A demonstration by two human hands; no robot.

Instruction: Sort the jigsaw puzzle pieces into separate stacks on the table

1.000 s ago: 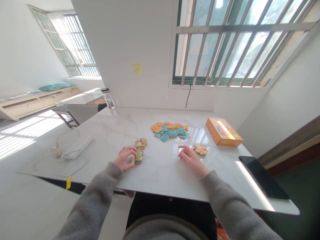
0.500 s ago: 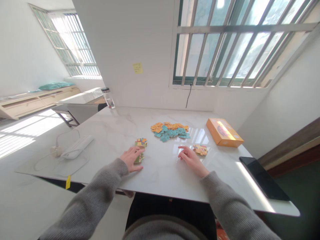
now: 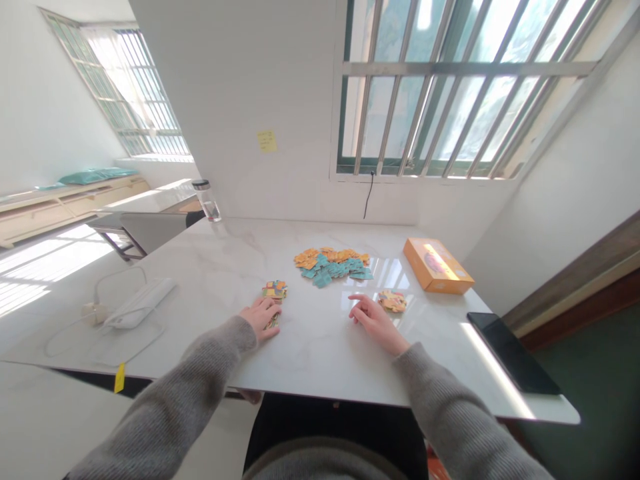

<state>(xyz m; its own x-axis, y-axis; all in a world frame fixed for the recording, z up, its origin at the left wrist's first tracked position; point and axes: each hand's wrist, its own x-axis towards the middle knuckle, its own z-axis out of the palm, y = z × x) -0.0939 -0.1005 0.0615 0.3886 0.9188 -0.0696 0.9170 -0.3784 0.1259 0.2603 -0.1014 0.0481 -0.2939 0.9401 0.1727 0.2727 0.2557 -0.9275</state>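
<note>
Multicoloured puzzle pieces [image 3: 274, 290] lie under the left hand [image 3: 259, 318], fingers [image 3: 270, 308] released, right hand [image 3: 374, 323] open.

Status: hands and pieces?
Left hand at small stack of jigsaw pieces. Right hand empty, beside second pile. Teal-and-orange heap beyond, apart from both.

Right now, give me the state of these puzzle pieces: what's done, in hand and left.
Done: a small pile of pieces sits apart near the right hand, another just beyond the left hand. In hand: the left hand's fingers rest on further pieces. Left: the larger orange-and-teal heap.
</note>
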